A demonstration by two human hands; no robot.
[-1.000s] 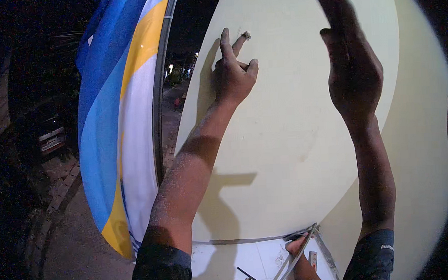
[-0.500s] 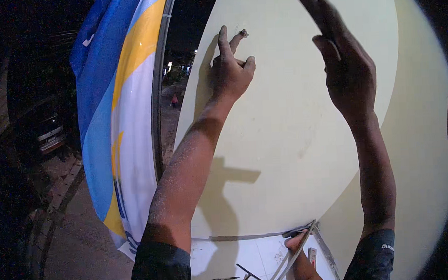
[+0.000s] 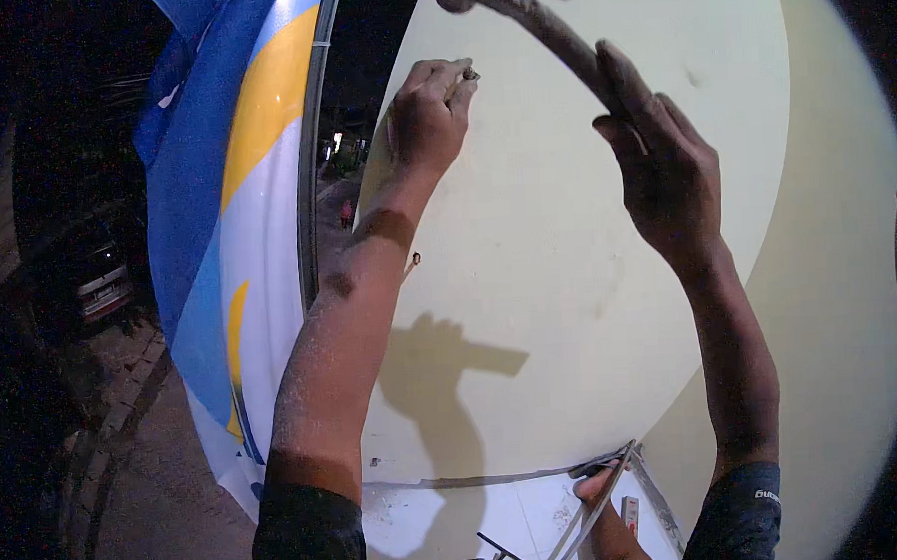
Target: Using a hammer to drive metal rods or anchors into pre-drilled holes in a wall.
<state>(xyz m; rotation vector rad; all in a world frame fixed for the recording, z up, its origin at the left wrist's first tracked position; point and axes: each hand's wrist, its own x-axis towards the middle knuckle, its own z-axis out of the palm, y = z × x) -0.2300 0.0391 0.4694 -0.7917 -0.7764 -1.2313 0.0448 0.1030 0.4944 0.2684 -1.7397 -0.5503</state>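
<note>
The left hand (image 3: pixel 429 116) pinched a small nail (image 3: pixel 471 75) against the pale wall (image 3: pixel 568 275) while the right hand (image 3: pixel 664 170), fingers wrapped, held a raised hammer (image 3: pixel 517 7); driving appeared imminent, requiring an accurate strike.

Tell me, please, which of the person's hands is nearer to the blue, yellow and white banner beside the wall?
Left. The left hand is raised just right of the blue, yellow and white banner; the right hand is farther right, gripping a hammer handle.

One view only — a fisheye camera on the person's head, tilted up along both raised forearms at the pale wall (image 3: pixel 568 275), close to it. Beyond the fingers (image 3: pixel 450 80) the wall fills the frame — edges bend outward.
</note>
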